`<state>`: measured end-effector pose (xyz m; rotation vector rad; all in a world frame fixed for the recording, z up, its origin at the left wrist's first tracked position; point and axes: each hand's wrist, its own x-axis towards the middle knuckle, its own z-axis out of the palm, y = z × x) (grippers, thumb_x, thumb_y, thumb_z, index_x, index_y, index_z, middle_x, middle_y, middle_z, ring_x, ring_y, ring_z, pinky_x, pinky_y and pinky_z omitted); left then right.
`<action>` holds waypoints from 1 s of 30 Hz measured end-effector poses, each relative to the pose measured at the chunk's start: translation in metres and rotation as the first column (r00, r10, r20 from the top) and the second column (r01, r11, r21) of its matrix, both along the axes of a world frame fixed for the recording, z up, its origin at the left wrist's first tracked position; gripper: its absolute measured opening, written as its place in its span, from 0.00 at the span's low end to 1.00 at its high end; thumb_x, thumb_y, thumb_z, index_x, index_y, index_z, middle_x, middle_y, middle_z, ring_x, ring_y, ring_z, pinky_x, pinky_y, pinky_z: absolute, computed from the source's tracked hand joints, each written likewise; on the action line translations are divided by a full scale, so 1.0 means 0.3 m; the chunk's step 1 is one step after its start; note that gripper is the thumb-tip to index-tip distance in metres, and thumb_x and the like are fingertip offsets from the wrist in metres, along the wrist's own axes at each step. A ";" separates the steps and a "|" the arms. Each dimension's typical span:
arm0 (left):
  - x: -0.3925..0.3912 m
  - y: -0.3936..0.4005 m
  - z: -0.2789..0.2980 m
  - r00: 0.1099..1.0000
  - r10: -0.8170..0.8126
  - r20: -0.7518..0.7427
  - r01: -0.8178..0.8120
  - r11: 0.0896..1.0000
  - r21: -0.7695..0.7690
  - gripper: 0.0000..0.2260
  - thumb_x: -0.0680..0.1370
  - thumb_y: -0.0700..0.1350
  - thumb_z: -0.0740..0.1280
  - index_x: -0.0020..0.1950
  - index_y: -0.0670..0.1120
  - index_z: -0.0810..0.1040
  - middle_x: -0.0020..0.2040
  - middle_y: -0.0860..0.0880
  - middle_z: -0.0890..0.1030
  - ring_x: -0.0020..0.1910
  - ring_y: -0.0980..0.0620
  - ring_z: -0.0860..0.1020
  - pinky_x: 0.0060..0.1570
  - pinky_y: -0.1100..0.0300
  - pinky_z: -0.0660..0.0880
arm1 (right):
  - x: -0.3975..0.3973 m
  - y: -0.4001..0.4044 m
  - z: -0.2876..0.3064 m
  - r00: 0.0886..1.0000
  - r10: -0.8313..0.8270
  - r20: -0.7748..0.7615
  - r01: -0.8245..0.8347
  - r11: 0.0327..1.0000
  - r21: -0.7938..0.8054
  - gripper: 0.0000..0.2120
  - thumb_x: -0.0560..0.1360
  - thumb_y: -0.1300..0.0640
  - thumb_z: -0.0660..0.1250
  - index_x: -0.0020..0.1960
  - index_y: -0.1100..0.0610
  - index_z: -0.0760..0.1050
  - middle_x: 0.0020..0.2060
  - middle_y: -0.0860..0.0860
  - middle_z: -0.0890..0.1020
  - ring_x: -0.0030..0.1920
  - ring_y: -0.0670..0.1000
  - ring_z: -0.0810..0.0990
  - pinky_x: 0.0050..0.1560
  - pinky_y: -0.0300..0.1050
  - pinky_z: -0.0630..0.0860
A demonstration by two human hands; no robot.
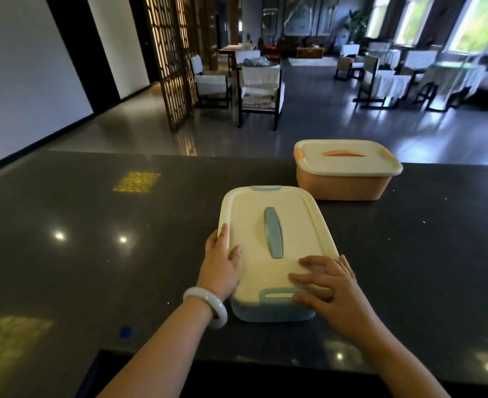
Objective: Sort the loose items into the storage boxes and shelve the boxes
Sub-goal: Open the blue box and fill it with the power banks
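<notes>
A blue storage box (274, 313) with a cream lid and a blue handle sits closed on the dark counter (93, 254) in front of me. My left hand (222, 265) rests against the lid's left edge, thumb on top. My right hand (332, 288) lies flat with spread fingers on the lid's near right corner, beside the blue front latch. An orange storage box (340, 185) with a cream lid and orange handle stands closed farther back to the right, near the counter's far edge. No loose items are visible.
A small blue tape mark (126, 331) sits on the counter at the near left. Beyond the counter lies an open floor with chairs (260, 90), covered tables (452, 79) and a wooden lattice screen (174, 58).
</notes>
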<state>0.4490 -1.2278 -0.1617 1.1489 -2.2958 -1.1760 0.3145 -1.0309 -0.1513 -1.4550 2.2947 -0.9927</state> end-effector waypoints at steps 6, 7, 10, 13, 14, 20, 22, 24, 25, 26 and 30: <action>-0.008 -0.006 -0.011 1.000 0.008 -0.007 -0.008 0.999 0.031 0.28 0.83 0.52 0.55 0.78 0.58 0.44 0.78 0.54 0.48 0.72 0.48 0.63 0.65 0.50 0.67 | 0.058 -0.020 0.018 0.998 -0.036 0.043 0.035 0.999 0.020 0.08 0.67 0.45 0.74 0.46 0.39 0.79 0.48 0.34 0.75 0.55 0.37 0.69 0.57 0.35 0.64; -0.009 -0.008 -0.014 1.000 0.008 -0.009 -0.008 0.999 0.039 0.28 0.83 0.52 0.55 0.78 0.58 0.44 0.78 0.54 0.48 0.72 0.48 0.63 0.65 0.50 0.67 | 0.060 -0.026 0.023 0.997 -0.055 0.056 0.053 0.998 0.031 0.08 0.67 0.47 0.75 0.44 0.40 0.78 0.47 0.36 0.75 0.54 0.39 0.70 0.55 0.35 0.65; -0.014 -0.008 -0.015 1.000 0.018 -0.012 -0.018 0.999 0.049 0.28 0.83 0.52 0.56 0.79 0.58 0.44 0.79 0.54 0.47 0.73 0.47 0.63 0.67 0.50 0.65 | 0.064 -0.029 0.030 0.994 -0.091 0.053 0.088 0.994 0.057 0.10 0.65 0.50 0.77 0.42 0.41 0.78 0.43 0.36 0.76 0.49 0.39 0.70 0.49 0.29 0.63; -0.013 -0.002 -0.009 1.000 0.019 -0.009 -0.018 0.999 0.049 0.28 0.83 0.52 0.56 0.79 0.57 0.44 0.79 0.54 0.46 0.72 0.48 0.64 0.66 0.51 0.66 | 0.070 -0.012 0.030 0.996 -0.076 0.052 0.074 0.997 0.037 0.10 0.64 0.51 0.78 0.41 0.43 0.78 0.44 0.36 0.75 0.48 0.39 0.70 0.47 0.27 0.63; -0.014 0.001 -0.005 1.000 0.014 -0.007 -0.014 0.999 0.049 0.28 0.83 0.52 0.56 0.79 0.57 0.44 0.78 0.54 0.46 0.72 0.48 0.64 0.65 0.51 0.67 | 0.072 -0.006 0.032 0.996 -0.074 0.048 0.073 0.997 0.019 0.10 0.63 0.51 0.78 0.41 0.43 0.79 0.43 0.38 0.76 0.48 0.40 0.71 0.47 0.27 0.63; -0.008 -0.009 0.005 0.999 -0.017 0.028 0.015 0.998 0.055 0.29 0.83 0.52 0.56 0.78 0.57 0.42 0.78 0.55 0.45 0.73 0.47 0.63 0.67 0.49 0.67 | 0.065 -0.005 0.049 0.995 -0.012 0.103 0.005 0.998 0.069 0.12 0.65 0.50 0.77 0.45 0.42 0.79 0.46 0.42 0.77 0.50 0.41 0.73 0.55 0.35 0.66; -0.003 -0.005 0.009 1.000 -0.021 0.015 0.020 0.998 0.065 0.29 0.83 0.52 0.56 0.79 0.57 0.42 0.79 0.55 0.45 0.74 0.47 0.61 0.69 0.50 0.64 | 0.042 -0.018 0.066 0.981 -0.004 0.195 -0.019 0.993 0.113 0.11 0.67 0.47 0.75 0.47 0.41 0.78 0.47 0.41 0.78 0.50 0.40 0.76 0.53 0.36 0.72; 0.001 0.001 0.013 0.999 -0.033 0.012 0.032 0.997 0.071 0.29 0.83 0.52 0.56 0.79 0.56 0.42 0.79 0.54 0.44 0.74 0.47 0.60 0.70 0.50 0.61 | 0.008 -0.061 0.086 0.979 -0.067 0.194 0.047 0.994 0.104 0.08 0.70 0.45 0.72 0.48 0.39 0.76 0.47 0.39 0.78 0.49 0.39 0.76 0.48 0.34 0.74; 0.007 0.004 0.016 0.999 -0.042 0.023 0.041 0.997 0.065 0.30 0.83 0.52 0.56 0.79 0.55 0.42 0.79 0.53 0.44 0.75 0.48 0.59 0.71 0.51 0.61 | -0.012 -0.090 0.095 0.983 -0.109 0.147 0.094 0.990 0.102 0.07 0.71 0.45 0.70 0.48 0.38 0.75 0.48 0.36 0.76 0.50 0.38 0.75 0.51 0.35 0.73; 0.016 0.008 0.017 0.998 -0.053 0.035 0.051 0.997 0.059 0.30 0.83 0.52 0.56 0.79 0.55 0.41 0.79 0.53 0.44 0.75 0.48 0.59 0.71 0.50 0.60 | -0.032 -0.118 0.102 0.985 -0.137 0.103 0.127 0.987 0.103 0.08 0.72 0.45 0.69 0.50 0.36 0.74 0.51 0.34 0.74 0.54 0.38 0.73 0.56 0.39 0.72; 0.083 0.043 0.025 0.996 -0.087 0.030 0.085 0.993 0.078 0.30 0.82 0.55 0.57 0.79 0.56 0.43 0.79 0.54 0.46 0.76 0.50 0.57 0.73 0.52 0.57 | -0.085 -0.226 0.102 0.996 -0.084 -0.026 0.086 0.989 0.119 0.21 0.75 0.44 0.66 0.67 0.41 0.68 0.69 0.38 0.68 0.70 0.44 0.63 0.71 0.52 0.61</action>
